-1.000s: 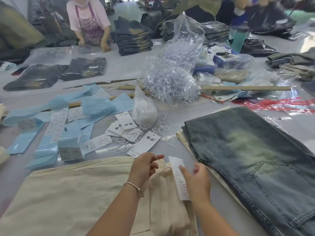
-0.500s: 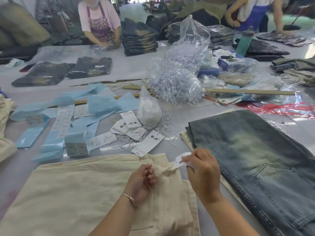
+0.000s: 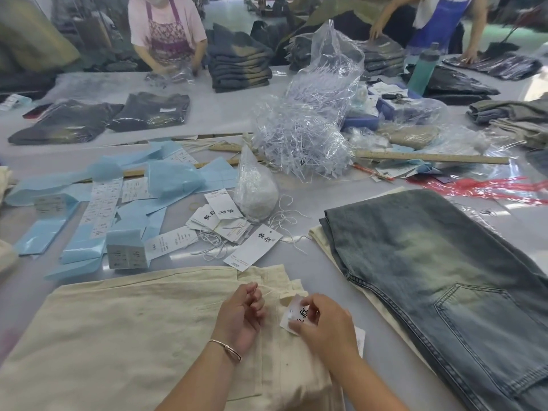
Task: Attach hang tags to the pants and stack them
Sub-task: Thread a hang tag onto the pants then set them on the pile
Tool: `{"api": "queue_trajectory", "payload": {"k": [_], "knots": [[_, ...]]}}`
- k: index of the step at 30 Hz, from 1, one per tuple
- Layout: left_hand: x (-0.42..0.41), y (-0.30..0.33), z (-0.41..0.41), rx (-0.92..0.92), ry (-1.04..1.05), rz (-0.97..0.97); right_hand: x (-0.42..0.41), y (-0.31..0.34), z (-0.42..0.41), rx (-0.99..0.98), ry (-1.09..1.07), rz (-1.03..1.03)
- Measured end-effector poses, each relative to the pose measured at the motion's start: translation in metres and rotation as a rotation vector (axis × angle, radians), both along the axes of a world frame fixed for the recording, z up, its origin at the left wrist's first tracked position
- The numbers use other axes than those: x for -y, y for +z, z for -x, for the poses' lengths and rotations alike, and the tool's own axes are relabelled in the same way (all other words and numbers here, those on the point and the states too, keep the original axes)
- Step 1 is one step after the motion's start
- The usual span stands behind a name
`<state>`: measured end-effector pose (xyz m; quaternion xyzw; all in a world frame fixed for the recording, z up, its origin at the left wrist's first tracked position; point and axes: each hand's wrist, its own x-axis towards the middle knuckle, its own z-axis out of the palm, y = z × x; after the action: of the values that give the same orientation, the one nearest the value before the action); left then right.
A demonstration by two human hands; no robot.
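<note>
Pinching a white hang tag (image 3: 297,316) between thumb and fingers, our right hand (image 3: 323,324) holds it over the waistband of the cream pants (image 3: 124,330) lying nearest us. Our left hand (image 3: 240,315), a thin bracelet (image 3: 226,348) on its wrist, rests just left of the tag with fingers curled around a thin white string (image 3: 271,289) that runs toward the belt loop. To the right we see a pair of washed blue jeans (image 3: 430,277) spread flat on top of another cream pair. Farther out lies a loose heap of spare hang tags (image 3: 225,218) with strings, beside a small clear bag of white cord (image 3: 256,194) and scattered blue sticker sheets (image 3: 175,179). Beyond them sits a big plastic bag of tag fasteners (image 3: 302,134), a long wooden ruler (image 3: 430,157), and at the far side stacks of folded jeans (image 3: 238,66).
</note>
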<state>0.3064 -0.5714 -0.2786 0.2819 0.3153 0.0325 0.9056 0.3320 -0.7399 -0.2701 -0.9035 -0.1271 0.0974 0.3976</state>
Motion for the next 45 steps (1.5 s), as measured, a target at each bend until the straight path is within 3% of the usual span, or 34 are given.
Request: {"api": "queue_trajectory", "payload": {"k": [11, 20, 22, 26, 31, 42, 45], "knots": [[0.001, 0.001, 0.0, -0.014, -0.031, -0.041, -0.015, -0.006, -0.006, 0.164, 0.134, 0.214], [0.015, -0.003, 0.004, -0.015, -0.202, -0.431, -0.025, 0.001, -0.002, 0.324, 0.294, 0.38], [0.02, -0.004, 0.008, 0.01, -0.226, -0.619, -0.023, -0.003, 0.003, 0.402, 0.252, 0.314], [0.027, -0.008, 0.015, 0.07, -0.291, -0.898, -0.017, -0.009, 0.004, 0.285, 0.223, 0.157], [0.027, -0.008, 0.015, 0.07, -0.349, -0.977, -0.008, -0.006, 0.0, 0.015, 0.039, -0.23], [0.026, -0.006, 0.012, 0.056, -0.425, -1.05, -0.002, -0.007, -0.015, -0.274, -0.043, -0.548], [0.028, -0.006, 0.011, 0.058, -0.498, -1.198, -0.003, -0.008, -0.018, -0.307, -0.045, -0.551]]}}
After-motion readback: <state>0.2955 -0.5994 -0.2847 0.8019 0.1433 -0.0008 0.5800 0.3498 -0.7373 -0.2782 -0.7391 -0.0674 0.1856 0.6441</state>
